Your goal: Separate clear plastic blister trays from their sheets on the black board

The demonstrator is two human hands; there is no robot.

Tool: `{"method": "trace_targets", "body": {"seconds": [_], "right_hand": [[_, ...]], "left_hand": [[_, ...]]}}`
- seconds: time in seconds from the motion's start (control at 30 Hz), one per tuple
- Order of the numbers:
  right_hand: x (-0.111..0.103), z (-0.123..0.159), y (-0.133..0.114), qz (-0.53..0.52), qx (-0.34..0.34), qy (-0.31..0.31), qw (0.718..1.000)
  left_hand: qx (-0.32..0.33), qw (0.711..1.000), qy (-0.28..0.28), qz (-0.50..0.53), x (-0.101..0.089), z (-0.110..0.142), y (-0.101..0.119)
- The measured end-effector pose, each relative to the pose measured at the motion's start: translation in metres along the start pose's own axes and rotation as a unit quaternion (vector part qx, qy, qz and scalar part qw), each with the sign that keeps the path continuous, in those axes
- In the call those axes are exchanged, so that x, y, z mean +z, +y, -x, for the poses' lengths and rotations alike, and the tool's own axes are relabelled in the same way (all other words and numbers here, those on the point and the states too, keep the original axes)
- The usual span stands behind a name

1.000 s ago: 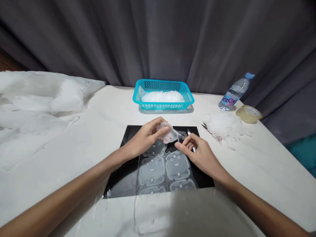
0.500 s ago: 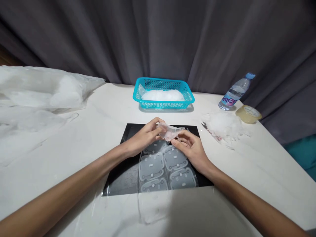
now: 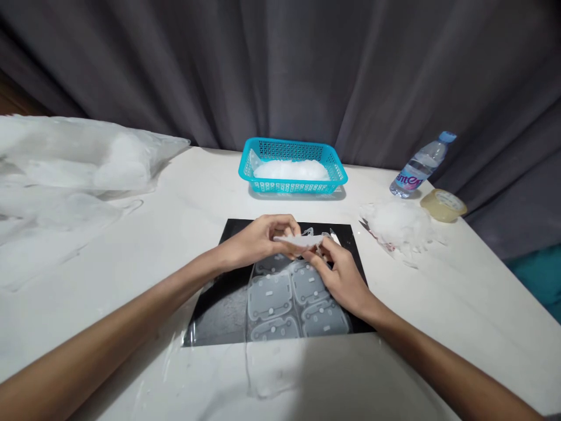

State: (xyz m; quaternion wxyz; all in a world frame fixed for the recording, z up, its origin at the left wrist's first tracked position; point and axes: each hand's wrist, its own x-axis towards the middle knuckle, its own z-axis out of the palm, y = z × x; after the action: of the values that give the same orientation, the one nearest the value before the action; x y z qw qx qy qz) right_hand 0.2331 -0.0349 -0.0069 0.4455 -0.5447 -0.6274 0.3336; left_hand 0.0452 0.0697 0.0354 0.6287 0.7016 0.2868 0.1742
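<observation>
Between my two hands is a thin, translucent white plastic piece, held above the far part of a black mat. My left hand pinches its left end, thumb in front and fingers behind. At the right end, my right hand grips it with bent fingers. Some clear film shows just behind the piece. Below my hands lies a clear plastic sheet with several rounded, grey-looking panels. It runs over the mat's near edge onto the white table, and my hands cover its far end.
A blue basket holding white fluffy stuff stands at the back. To the right are a water bottle, a tape roll and a white scrap pile with dark blades beside it. Plastic bags lie left.
The plastic piece has been tilted so it now appears edge-on and flatter. My left hand has turned, with its fingers higher and more curled. My right hand has shifted only slightly.
</observation>
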Motion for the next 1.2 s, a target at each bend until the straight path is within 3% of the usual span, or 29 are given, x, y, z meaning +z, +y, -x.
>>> {"method": "trace_targets", "body": {"seconds": [0.2, 0.33, 0.43, 0.57, 0.67, 0.87, 1.2], "right_hand": [[0.001, -0.001, -0.001, -0.001, 0.046, 0.048, 0.998], [0.002, -0.001, 0.0, -0.004, 0.063, 0.065, 0.996], [0.001, -0.002, 0.001, 0.007, 0.039, 0.045, 0.998], [-0.004, 0.0, 0.0, 0.065, -0.029, 0.025, 0.997], [-0.006, 0.002, -0.002, 0.106, -0.083, 0.037, 0.99], [-0.006, 0.0, -0.003, 0.075, -0.149, -0.004, 0.986], [-0.006, 0.001, -0.001, 0.122, -0.148, 0.001, 0.981]], "left_hand": [[-0.155, 0.973, -0.162, -0.051, -0.034, 0.022, 0.016], [-0.19, 0.96, -0.198, -0.05, -0.04, 0.031, 0.028], [-0.185, 0.966, -0.167, -0.066, -0.028, 0.026, 0.027], [-0.175, 0.974, -0.073, -0.12, -0.012, 0.02, 0.02], [-0.117, 0.978, -0.027, -0.168, -0.008, 0.019, 0.019], [0.012, 0.975, -0.052, -0.214, -0.011, 0.015, 0.017], [0.039, 0.973, -0.006, -0.227, -0.002, 0.004, -0.001]]}}
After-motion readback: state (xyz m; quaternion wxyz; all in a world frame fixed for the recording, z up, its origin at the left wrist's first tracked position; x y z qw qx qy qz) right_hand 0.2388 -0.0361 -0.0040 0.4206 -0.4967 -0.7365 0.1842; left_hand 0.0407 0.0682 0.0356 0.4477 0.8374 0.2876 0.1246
